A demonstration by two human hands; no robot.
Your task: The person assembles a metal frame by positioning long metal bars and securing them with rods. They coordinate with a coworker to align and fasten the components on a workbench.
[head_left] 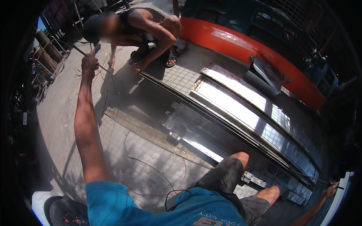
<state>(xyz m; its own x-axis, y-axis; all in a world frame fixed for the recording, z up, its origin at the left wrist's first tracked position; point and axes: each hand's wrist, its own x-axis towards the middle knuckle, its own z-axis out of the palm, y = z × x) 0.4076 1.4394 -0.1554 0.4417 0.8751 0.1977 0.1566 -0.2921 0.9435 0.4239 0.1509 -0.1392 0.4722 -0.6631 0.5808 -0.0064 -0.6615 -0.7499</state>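
Black and slim, a straight rod [79, 49] was gripped in the closed left hand [90, 64] near a crouching co-worker [151, 26], who might be struck if it were swung; the right hand's [331, 190] grip was indeterminable.

An open-air metalworking yard, sunlit concrete ground [60, 109] underfoot, shiny metal panels [226, 105] laid out, gas cylinders [47, 59] over there, trailing cable [148, 162].

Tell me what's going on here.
The person's left hand holds a thin rod out in front. The right hand is at the far right beside a white-edged object; its grip is unclear. A crouching co-worker has one hand at the end of long dark metal bars, which lie beside shiny panels.
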